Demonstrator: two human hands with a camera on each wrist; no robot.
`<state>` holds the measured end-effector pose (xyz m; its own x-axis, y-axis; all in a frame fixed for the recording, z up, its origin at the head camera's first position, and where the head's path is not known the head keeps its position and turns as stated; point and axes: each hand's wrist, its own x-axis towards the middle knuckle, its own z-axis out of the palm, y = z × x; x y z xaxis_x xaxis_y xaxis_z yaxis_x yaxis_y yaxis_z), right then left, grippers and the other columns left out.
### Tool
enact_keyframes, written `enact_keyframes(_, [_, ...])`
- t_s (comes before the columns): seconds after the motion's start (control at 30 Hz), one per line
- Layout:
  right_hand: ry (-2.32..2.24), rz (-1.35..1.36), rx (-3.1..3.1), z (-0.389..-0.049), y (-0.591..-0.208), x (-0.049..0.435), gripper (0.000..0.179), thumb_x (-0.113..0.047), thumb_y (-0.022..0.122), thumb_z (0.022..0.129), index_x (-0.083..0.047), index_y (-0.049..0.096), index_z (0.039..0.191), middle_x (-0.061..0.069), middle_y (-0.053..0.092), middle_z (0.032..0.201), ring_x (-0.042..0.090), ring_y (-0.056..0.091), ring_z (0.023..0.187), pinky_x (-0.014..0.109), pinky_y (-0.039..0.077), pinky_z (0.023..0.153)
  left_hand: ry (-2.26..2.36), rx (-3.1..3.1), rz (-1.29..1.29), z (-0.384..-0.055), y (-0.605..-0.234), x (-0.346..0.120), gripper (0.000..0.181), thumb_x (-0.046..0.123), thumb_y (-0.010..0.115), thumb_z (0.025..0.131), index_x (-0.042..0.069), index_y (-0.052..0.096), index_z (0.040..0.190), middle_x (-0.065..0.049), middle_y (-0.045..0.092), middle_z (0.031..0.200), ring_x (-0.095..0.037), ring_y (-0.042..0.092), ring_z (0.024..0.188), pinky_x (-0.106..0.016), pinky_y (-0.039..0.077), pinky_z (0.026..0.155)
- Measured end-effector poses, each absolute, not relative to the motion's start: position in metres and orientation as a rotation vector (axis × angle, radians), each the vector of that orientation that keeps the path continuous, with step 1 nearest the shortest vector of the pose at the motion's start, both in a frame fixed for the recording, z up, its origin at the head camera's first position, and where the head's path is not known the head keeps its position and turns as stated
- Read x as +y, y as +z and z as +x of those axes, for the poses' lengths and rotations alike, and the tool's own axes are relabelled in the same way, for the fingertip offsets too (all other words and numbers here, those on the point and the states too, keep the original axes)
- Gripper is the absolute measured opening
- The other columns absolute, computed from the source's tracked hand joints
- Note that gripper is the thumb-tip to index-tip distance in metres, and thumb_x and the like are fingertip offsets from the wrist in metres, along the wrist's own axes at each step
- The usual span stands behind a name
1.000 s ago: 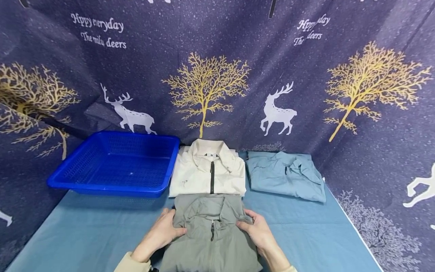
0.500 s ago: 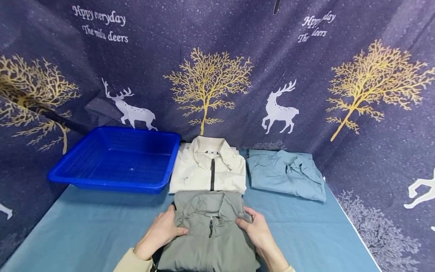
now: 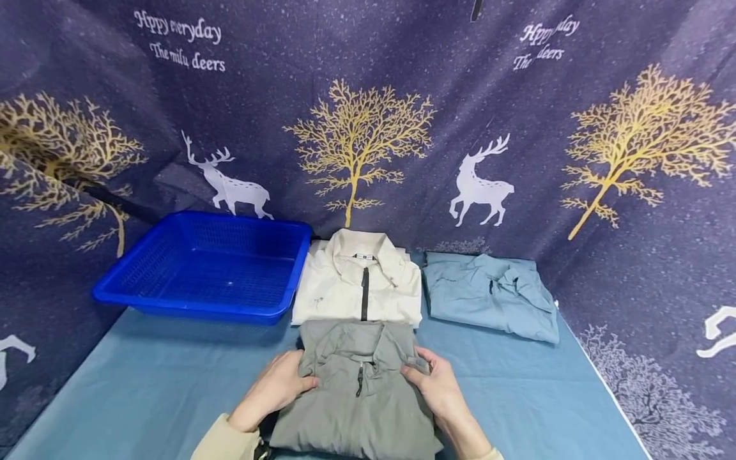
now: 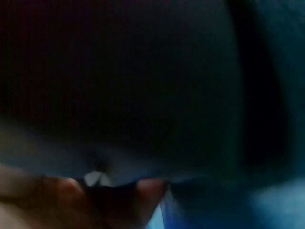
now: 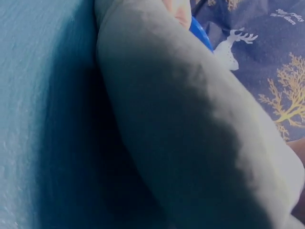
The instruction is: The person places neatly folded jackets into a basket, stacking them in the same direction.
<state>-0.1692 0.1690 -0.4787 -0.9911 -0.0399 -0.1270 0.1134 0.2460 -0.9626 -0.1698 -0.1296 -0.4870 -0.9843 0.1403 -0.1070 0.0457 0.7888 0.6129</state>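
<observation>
A folded grey-green jacket [image 3: 356, 415] with a stand collar and a short dark zip pull lies at the front middle in the head view, collar facing away. My left hand [image 3: 280, 382] grips its left side near the collar, thumb on top and fingers underneath. On the opposite side my right hand [image 3: 439, 386] holds the edge the same way, thumb over the fabric. The jacket's shaded side [image 5: 167, 95] fills much of the right wrist view. Dark, blurred cloth covers most of the left wrist view, with fingers [image 4: 147, 195] at the bottom.
Behind the grey-green jacket lies a folded cream jacket [image 3: 333, 306] with a black zip. A folded blue jacket [image 3: 489, 310] sits to its right. At back left stands a blue plastic basket [image 3: 201, 310]. A dark patterned curtain [image 3: 402, 51] hangs behind the blue-covered table [image 3: 172, 377].
The head view has shifted slightly, so the background sits a little further right. Both hands keep their hold on the grey-green jacket, whose near edge now shows more fully.
</observation>
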Motion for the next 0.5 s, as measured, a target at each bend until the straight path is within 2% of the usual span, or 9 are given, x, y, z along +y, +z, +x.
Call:
enact_keyframes(0.07, [-1.85, 0.08, 2.407, -0.168, -0.477, 0.168, 0.05, -0.007, 0.073, 0.084, 0.004, 0.059, 0.13, 0.016, 0.062, 0.124, 0.028, 0.057, 0.113, 0.041, 0.046, 0.095, 0.995, 2.813, 0.147, -0.168, -0.486, -0.129, 0.06, 0.024, 0.081, 0.08, -0.008, 0.058, 0.126, -0.025, 0.061, 0.121, -0.041, 0.057, 0.113, -0.052, 0.046, 0.093])
enact_keyframes(0.17, [-1.832, 0.077, 2.442, -0.166, -0.473, 0.167, 0.05, -0.008, 0.073, 0.084, 0.003, 0.059, 0.131, 0.016, 0.06, 0.129, 0.03, 0.052, 0.12, 0.047, 0.04, 0.102, 1.064, 2.775, 0.106, -0.164, -0.484, -0.13, 0.078, 0.022, 0.079, 0.083, -0.013, 0.039, 0.141, -0.032, 0.049, 0.136, -0.045, 0.047, 0.125, -0.055, 0.041, 0.099])
enact_keyframes(0.27, [-1.877, 0.053, 2.418, -0.163, -0.466, 0.165, 0.05, -0.008, 0.073, 0.085, 0.002, 0.058, 0.132, 0.016, 0.062, 0.125, 0.028, 0.057, 0.114, 0.044, 0.045, 0.097, 1.17, 2.765, 0.046, -0.158, -0.477, -0.131, 0.075, 0.018, 0.078, 0.084, -0.004, 0.037, 0.143, -0.027, 0.052, 0.133, -0.04, 0.053, 0.12, -0.053, 0.046, 0.092])
enact_keyframes(0.33, [-1.938, 0.025, 2.387, -0.164, -0.461, 0.164, 0.05, -0.007, 0.073, 0.086, 0.001, 0.057, 0.133, 0.014, 0.065, 0.119, 0.025, 0.062, 0.103, 0.038, 0.05, 0.089, 1.222, 2.786, 0.046, -0.155, -0.47, -0.133, 0.077, 0.018, 0.078, 0.084, 0.0, 0.034, 0.145, -0.027, 0.053, 0.133, -0.041, 0.054, 0.118, -0.054, 0.047, 0.09])
enact_keyframes(0.4, [-1.994, -0.003, 2.369, -0.165, -0.454, 0.164, 0.051, -0.007, 0.072, 0.087, 0.0, 0.055, 0.135, 0.014, 0.066, 0.117, 0.024, 0.065, 0.098, 0.034, 0.052, 0.084, 1.264, 2.804, 0.058, -0.155, -0.46, -0.135, 0.084, 0.019, 0.077, 0.085, 0.005, 0.027, 0.151, -0.028, 0.05, 0.137, -0.042, 0.054, 0.118, -0.055, 0.046, 0.09])
enact_keyframes(0.43, [-2.007, -0.016, 2.378, -0.167, -0.45, 0.164, 0.052, -0.008, 0.072, 0.088, 0.0, 0.055, 0.136, 0.014, 0.066, 0.117, 0.024, 0.065, 0.097, 0.033, 0.053, 0.084, 1.28, 2.811, 0.076, -0.156, -0.454, -0.136, 0.089, 0.019, 0.076, 0.085, 0.008, 0.021, 0.154, -0.029, 0.052, 0.133, -0.042, 0.055, 0.116, -0.056, 0.045, 0.091])
enact_keyframes(0.47, [-2.009, -0.023, 2.397, -0.168, -0.446, 0.164, 0.053, -0.009, 0.073, 0.088, -0.001, 0.054, 0.137, 0.014, 0.065, 0.119, 0.023, 0.065, 0.1, 0.033, 0.052, 0.086, 1.288, 2.823, 0.102, -0.158, -0.449, -0.137, 0.094, 0.02, 0.076, 0.086, 0.009, 0.015, 0.157, -0.031, 0.048, 0.137, -0.044, 0.052, 0.12, -0.057, 0.043, 0.094])
enact_keyframes(0.5, [-2.001, -0.03, 2.422, -0.17, -0.442, 0.164, 0.054, -0.011, 0.073, 0.088, -0.002, 0.054, 0.138, 0.014, 0.063, 0.123, 0.024, 0.064, 0.103, 0.034, 0.051, 0.088, 1.298, 2.828, 0.126, -0.159, -0.443, -0.139, 0.099, 0.021, 0.076, 0.086, 0.014, 0.008, 0.158, -0.032, 0.051, 0.132, -0.045, 0.056, 0.112, -0.057, 0.044, 0.094])
